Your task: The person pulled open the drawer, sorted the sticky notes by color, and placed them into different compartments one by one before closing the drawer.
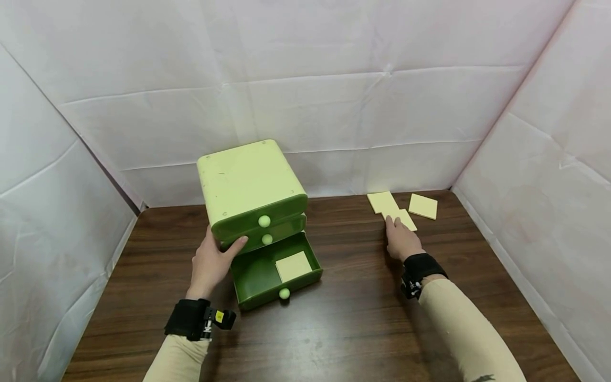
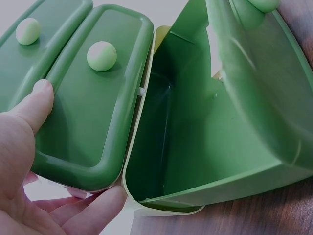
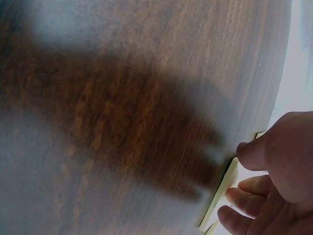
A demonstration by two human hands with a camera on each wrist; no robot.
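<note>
A light-green cabinet [image 1: 248,178] with three dark-green drawers stands on the brown table. Its bottom drawer [image 1: 258,278] is pulled out, and a yellow note pad [image 1: 293,266] lies inside at the right. My left hand [image 1: 212,262] grips the cabinet's left side, thumb [image 2: 34,105] on the middle drawer front [image 2: 93,112]. The open drawer [image 2: 195,122] fills the left wrist view. My right hand [image 1: 402,241] reaches to the back right, fingertips on the nearest yellow pad [image 1: 407,220]. In the right wrist view the thumb [image 3: 274,147] sits at that pad's edge [image 3: 220,196].
Two more yellow pads [image 1: 382,201] [image 1: 422,206] lie near the back wall on the right. White sheet walls close in the table [image 1: 353,318] at the back and both sides. Round pale knobs [image 1: 264,221] stick out from each drawer front.
</note>
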